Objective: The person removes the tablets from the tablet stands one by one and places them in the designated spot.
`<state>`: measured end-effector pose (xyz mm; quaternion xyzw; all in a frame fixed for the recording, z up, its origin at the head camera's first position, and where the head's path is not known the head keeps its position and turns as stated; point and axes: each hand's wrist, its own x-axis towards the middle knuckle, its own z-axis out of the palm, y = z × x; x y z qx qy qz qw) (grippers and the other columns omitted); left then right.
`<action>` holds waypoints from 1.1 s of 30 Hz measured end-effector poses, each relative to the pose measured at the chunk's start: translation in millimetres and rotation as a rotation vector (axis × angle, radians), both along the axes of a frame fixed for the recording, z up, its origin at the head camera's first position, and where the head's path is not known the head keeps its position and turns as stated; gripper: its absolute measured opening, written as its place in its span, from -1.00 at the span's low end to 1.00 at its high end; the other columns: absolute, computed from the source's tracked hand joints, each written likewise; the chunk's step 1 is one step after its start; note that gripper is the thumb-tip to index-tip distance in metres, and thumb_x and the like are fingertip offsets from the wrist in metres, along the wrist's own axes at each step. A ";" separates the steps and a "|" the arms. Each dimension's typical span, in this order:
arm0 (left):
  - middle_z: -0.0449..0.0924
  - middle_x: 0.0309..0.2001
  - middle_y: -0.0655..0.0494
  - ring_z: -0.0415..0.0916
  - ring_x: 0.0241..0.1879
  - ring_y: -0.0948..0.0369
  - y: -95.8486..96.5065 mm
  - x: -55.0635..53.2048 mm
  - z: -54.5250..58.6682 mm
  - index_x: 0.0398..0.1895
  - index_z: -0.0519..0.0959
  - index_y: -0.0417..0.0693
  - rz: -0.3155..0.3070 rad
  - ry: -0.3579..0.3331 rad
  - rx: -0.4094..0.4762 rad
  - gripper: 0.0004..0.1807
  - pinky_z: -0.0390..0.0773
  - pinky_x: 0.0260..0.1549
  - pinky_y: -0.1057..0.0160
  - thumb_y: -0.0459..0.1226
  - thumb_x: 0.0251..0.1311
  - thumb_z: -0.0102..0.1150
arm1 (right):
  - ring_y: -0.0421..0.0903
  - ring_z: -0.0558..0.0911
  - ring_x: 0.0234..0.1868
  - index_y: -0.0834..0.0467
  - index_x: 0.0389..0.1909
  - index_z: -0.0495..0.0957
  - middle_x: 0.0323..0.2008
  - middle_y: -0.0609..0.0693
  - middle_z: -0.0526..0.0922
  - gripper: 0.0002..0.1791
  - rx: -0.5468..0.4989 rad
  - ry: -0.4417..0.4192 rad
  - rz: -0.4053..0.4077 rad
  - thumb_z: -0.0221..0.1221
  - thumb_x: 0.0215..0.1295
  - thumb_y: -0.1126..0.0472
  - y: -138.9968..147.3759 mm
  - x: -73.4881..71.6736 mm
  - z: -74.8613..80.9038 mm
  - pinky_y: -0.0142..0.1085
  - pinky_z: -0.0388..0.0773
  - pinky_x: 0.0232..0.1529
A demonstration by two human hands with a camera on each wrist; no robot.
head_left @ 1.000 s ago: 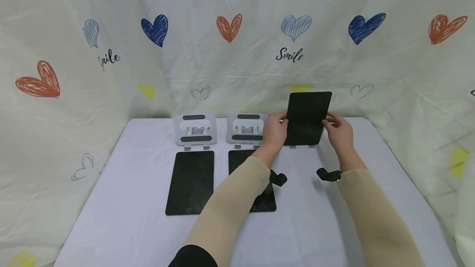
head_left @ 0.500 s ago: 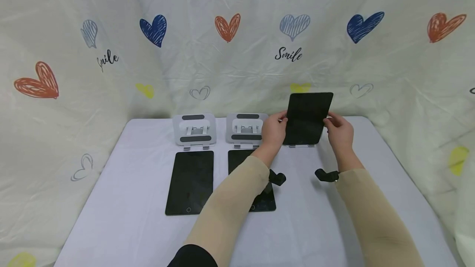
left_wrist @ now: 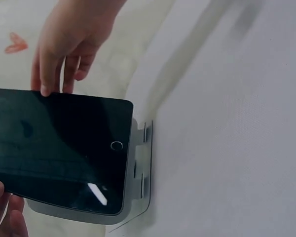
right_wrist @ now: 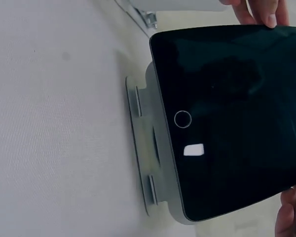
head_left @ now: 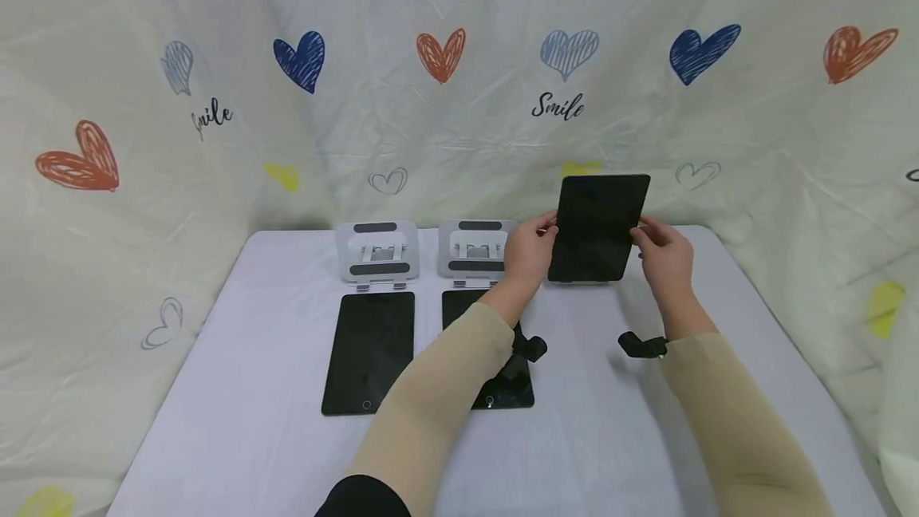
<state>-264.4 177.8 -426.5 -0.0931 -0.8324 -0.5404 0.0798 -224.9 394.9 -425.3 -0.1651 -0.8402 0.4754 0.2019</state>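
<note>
My left hand (head_left: 530, 250) pinches the left edge of a black tablet (head_left: 599, 226), and my right hand (head_left: 664, 254) pinches its right edge. The tablet is upright and leans back, its round home button (left_wrist: 117, 145) at the low end. Behind it, a grey stand (right_wrist: 160, 148) shows along the tablet's lower edge in both wrist views, with two small lips at the front. The tablet hides most of that stand. In the left wrist view, my right hand's fingertips (left_wrist: 47, 91) lie along the tablet's long edge.
Two more grey stands, one at the left (head_left: 378, 254) and one in the middle (head_left: 477, 250), stand at the table's back edge. Before them lie two black tablets, left (head_left: 369, 349) and middle (head_left: 513, 381), the latter partly under my left arm. A curtain (head_left: 502, 150) hangs behind the table.
The tablet's top has swung slightly to the right, and my right hand has moved a little right with it. My left hand stays nearly in place. Both hands keep their hold.
</note>
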 end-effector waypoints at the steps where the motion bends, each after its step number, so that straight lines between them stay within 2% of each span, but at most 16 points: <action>1: 0.68 -0.13 0.37 0.56 -0.21 0.39 -1.4 0.8 0.8 0.17 0.63 0.33 -0.003 -0.004 0.003 -0.65 0.51 -0.42 0.44 -0.18 0.37 0.20 | -0.41 0.53 -0.26 0.07 0.30 0.52 -0.08 -0.07 0.63 -0.51 -0.001 0.001 0.002 0.15 0.43 -0.01 -1.2 1.5 1.7 -0.60 0.47 -0.28; 9: 0.67 -0.16 0.35 0.58 -0.23 0.39 -12.3 9.0 6.7 0.19 0.62 0.32 -0.037 -0.015 0.018 -0.64 0.51 -0.44 0.44 -0.19 0.37 0.20 | -0.45 0.54 -0.26 0.05 0.36 0.46 -0.06 -0.05 0.59 -0.48 0.002 -0.015 0.047 0.13 0.44 -0.02 -5.9 15.5 10.0 -0.59 0.50 -0.29; 17: 0.67 -0.19 0.33 0.59 -0.21 0.37 -17.5 18.9 7.4 0.18 0.64 0.29 -0.046 -0.029 -0.004 -0.65 0.51 -0.41 0.44 -0.20 0.36 0.22 | -0.47 0.54 -0.30 0.09 0.36 0.45 -0.22 -0.28 0.52 -0.50 -0.031 -0.009 0.074 0.14 0.45 0.07 -8.4 28.5 11.3 -0.61 0.48 -0.35; 22: 0.67 -0.21 0.35 0.59 -0.24 0.40 -18.6 23.9 3.2 0.19 0.62 0.29 -0.089 -0.030 0.037 -0.63 0.50 -0.45 0.42 -0.21 0.34 0.23 | -0.42 0.55 -0.28 0.06 0.37 0.45 -0.16 -0.19 0.54 -0.49 0.000 -0.037 0.075 0.13 0.45 0.02 -6.0 36.7 10.0 -0.59 0.49 -0.35; 26: 0.66 -0.22 0.36 0.57 -0.27 0.43 -22.2 28.3 -1.9 0.20 0.61 0.28 -0.119 -0.057 0.059 -0.62 0.51 -0.46 0.41 -0.21 0.35 0.23 | -0.31 0.56 -0.27 0.05 0.38 0.43 -0.10 -0.10 0.56 -0.46 -0.002 -0.089 0.102 0.11 0.45 -0.03 -5.3 44.5 9.8 -0.54 0.51 -0.35; 31: 0.68 -0.22 0.29 0.59 -0.28 0.41 -26.4 33.2 -6.9 0.18 0.64 0.18 -0.130 -0.055 0.058 -0.63 0.53 -0.41 0.42 -0.25 0.32 0.26 | -0.15 0.56 -0.27 0.05 0.42 0.38 -0.04 -0.02 0.55 -0.42 -0.006 -0.150 0.144 0.08 0.46 -0.08 -5.7 54.2 11.1 -0.46 0.51 -0.34; 33: 0.69 -0.22 0.30 0.60 -0.29 0.42 -27.1 34.4 -8.0 0.18 0.63 0.20 -0.133 -0.052 0.057 -0.61 0.53 -0.41 0.42 -0.26 0.30 0.27 | -0.11 0.56 -0.25 0.06 0.42 0.36 -0.03 0.00 0.54 -0.41 -0.010 -0.159 0.162 0.07 0.47 -0.09 -5.1 56.8 10.4 -0.43 0.52 -0.31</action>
